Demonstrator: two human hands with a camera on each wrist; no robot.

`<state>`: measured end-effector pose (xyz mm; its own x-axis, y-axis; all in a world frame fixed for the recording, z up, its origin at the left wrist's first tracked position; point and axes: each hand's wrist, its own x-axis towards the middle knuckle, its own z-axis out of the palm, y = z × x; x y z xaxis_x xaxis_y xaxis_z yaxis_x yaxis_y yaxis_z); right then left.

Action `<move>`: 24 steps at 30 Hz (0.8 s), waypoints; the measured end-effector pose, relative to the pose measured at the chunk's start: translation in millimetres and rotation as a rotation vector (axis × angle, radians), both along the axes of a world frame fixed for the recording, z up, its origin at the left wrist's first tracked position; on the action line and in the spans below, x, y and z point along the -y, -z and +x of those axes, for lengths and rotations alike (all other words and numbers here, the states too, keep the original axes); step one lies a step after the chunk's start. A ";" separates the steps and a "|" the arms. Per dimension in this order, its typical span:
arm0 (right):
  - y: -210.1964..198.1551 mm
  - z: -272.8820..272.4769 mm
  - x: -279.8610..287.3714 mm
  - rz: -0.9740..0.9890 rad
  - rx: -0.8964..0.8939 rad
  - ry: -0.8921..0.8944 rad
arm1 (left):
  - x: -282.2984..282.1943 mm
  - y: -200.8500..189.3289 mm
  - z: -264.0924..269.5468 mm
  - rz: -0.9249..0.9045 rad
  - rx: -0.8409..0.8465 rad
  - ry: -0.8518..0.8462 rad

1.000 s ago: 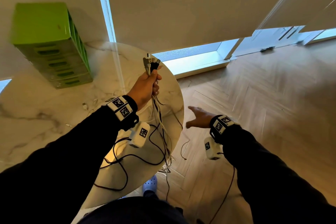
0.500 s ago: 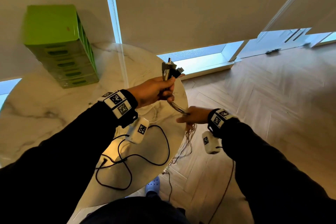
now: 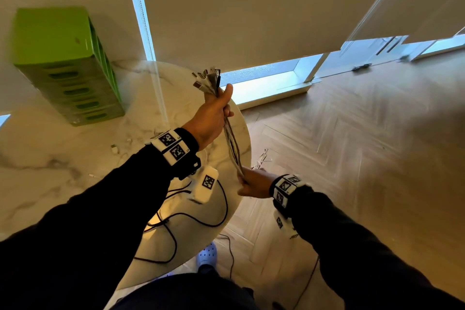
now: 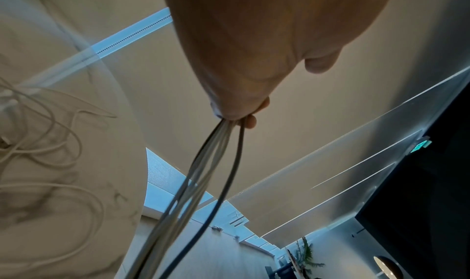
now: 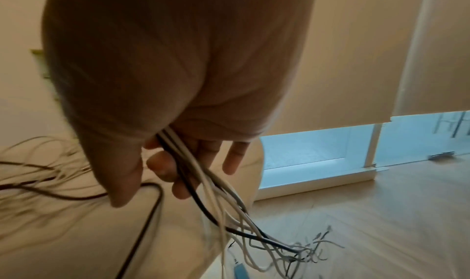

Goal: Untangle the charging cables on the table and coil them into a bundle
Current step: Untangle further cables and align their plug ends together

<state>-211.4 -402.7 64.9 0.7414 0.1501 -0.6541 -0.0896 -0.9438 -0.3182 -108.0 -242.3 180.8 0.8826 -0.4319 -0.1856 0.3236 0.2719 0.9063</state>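
Left hand (image 3: 210, 114) clenches the charging cables (image 3: 232, 145) just under their connector ends, above the surface (image 3: 75, 158) edge. Right hand (image 3: 254, 184) grips the strands lower down. Cables gathered and mostly straightened; loose tails dangle, coiling not yet begun.

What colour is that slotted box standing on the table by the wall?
The box is bright green, with rows of darker slots down its front. The head view shows it best.

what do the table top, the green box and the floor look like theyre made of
Table top: probably polished marble or a marble-look slab, white with grey veins. Green box: smooth, glossy, slotted; plastic or painted metal, unclear. Floor: wood or wood-look planks in herringbone.
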 end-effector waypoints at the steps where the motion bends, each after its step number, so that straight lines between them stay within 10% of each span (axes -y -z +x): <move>1: 7.8 -4.2 -4.8 0.030 -0.040 -0.015 | -0.3 3.1 -1.8 0.011 -0.005 0.004; 6: -2.2 3.1 -2.9 0.129 -0.198 -0.028 | -18.5 5.9 -1.8 0.034 0.047 0.132; 12: -54.0 51.9 -36.8 0.366 0.196 0.088 | -47.1 6.3 0.2 0.095 0.091 0.179; 17: -96.4 76.5 -113.5 0.634 0.095 0.087 | -97.9 12.8 6.6 0.278 0.106 0.037; 24: -106.7 79.4 -198.0 0.748 0.055 0.091 | -175.5 6.4 3.0 -0.055 0.073 -0.154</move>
<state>-132.0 -204.6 171.6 0.8007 0.4765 -0.3630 -0.1220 -0.4636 -0.8776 -105.0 -66.8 174.4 0.9493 -0.2985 -0.0987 0.2085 0.3626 0.9083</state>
